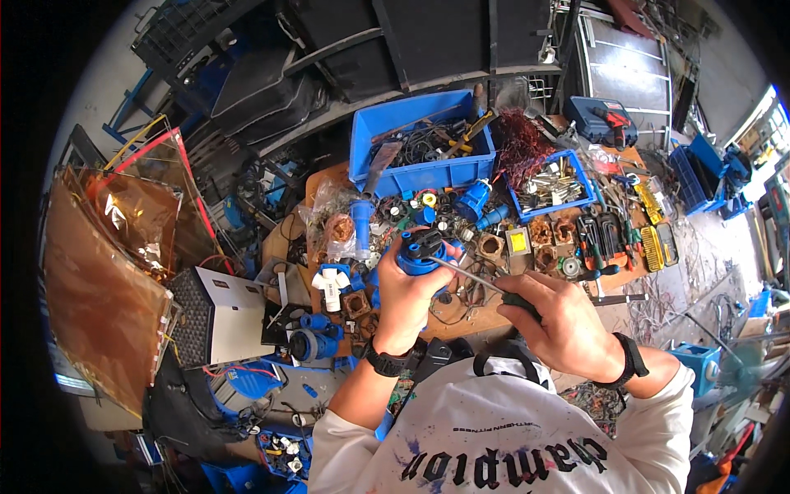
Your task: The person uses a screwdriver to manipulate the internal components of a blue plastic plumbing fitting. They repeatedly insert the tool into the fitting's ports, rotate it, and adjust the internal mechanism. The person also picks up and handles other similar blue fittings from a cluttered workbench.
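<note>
My left hand [403, 296] is wrapped round a blue round pump-like part [418, 253] with a black top, held up over the near edge of the workbench. In my right hand [564, 325] is a screwdriver [477, 278] with a dark handle mostly hidden by my fingers. Its metal shaft points left, and the tip meets the black top of the blue part or lies just over it; exact contact is too small to tell. Below and to the left lie a white branched pipe fitting [332, 284] and a blue motor-like part [309, 344].
A large blue crate [428, 177] of cables and tools stands at the back. Right of it are a tangle of copper wire [524, 148], a blue tray of metal pins [555, 188] and several pliers [609, 235]. A white box [234, 313] stands left. Small parts litter the wooden benchtop [461, 325].
</note>
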Tool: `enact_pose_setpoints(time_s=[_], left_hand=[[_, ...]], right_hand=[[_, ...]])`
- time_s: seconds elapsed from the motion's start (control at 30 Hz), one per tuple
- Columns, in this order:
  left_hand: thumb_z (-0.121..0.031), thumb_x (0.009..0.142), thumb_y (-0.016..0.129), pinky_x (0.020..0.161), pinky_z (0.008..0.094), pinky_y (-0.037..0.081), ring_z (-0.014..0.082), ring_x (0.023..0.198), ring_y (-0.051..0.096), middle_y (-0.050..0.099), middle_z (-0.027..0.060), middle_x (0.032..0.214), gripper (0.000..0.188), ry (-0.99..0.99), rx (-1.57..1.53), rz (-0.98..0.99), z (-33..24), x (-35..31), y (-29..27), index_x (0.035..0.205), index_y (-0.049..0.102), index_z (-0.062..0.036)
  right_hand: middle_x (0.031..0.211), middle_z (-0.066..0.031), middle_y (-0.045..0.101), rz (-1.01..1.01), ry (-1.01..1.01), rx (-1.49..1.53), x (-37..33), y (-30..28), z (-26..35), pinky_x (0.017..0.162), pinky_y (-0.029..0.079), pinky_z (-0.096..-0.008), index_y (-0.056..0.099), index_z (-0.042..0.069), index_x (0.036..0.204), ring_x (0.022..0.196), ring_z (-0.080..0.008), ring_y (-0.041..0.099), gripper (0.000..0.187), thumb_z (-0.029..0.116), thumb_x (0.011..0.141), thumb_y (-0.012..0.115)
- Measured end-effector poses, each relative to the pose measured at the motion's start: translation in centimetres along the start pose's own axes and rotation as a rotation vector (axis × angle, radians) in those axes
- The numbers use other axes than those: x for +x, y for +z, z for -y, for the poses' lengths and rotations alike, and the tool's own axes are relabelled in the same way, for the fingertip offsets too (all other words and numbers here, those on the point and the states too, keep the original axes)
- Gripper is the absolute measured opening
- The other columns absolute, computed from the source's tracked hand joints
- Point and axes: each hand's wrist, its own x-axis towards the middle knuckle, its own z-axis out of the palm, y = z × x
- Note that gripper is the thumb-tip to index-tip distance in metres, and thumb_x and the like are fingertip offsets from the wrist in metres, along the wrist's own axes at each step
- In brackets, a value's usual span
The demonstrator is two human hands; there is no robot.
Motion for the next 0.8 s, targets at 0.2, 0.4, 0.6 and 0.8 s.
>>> enact_pose_setpoints(time_s=[0.2,0.4,0.6,0.8], left_hand=[[0.011,0.072,0.067,0.060,0.0270,0.054,0.0155,0.079,0.067,0.069,0.0113,0.092,0.041,-0.005,-0.002,-0.006,-0.1,0.2,0.1,0.109,0.056,0.0005],[0.012,0.077,0.063,0.077,0.0381,0.060,0.0235,0.097,0.067,0.064,0.0104,0.097,0.034,-0.031,0.067,0.016,0.1,0.0,-0.4,0.108,0.056,-0.0001],[0.011,0.077,0.065,0.077,0.0380,0.060,0.0233,0.097,0.066,0.065,0.0108,0.098,0.034,-0.019,0.066,-0.001,0.3,-0.3,-0.4,0.108,0.056,0.0002],[0.008,0.073,0.071,0.066,0.0267,0.055,0.0166,0.087,0.068,0.069,0.0101,0.095,0.042,0.082,0.102,-0.003,1.0,-0.1,-0.8,0.111,0.054,-0.0004]], right_hand=[[0.084,-0.0190,0.065,0.009,0.015,0.054,-0.1,0.6,-0.6,0.059,0.050,-0.0436,0.062,0.000,0.110,0.070,-0.0384,0.064,0.026,0.009,0.085,0.064],[0.084,-0.0190,0.065,0.006,0.047,0.111,-0.3,1.0,-0.8,0.059,0.049,-0.0423,0.062,-0.001,0.107,0.069,-0.0373,0.064,0.024,0.008,0.085,0.065],[0.084,-0.0190,0.065,0.018,0.094,0.128,-0.5,1.1,-0.5,0.059,0.049,-0.0418,0.062,-0.001,0.106,0.069,-0.0365,0.064,0.023,0.007,0.085,0.065],[0.084,-0.0188,0.065,-0.010,0.071,0.180,-1.0,2.0,-1.3,0.058,0.049,-0.0425,0.062,0.000,0.106,0.069,-0.0373,0.065,0.023,0.008,0.084,0.065]])
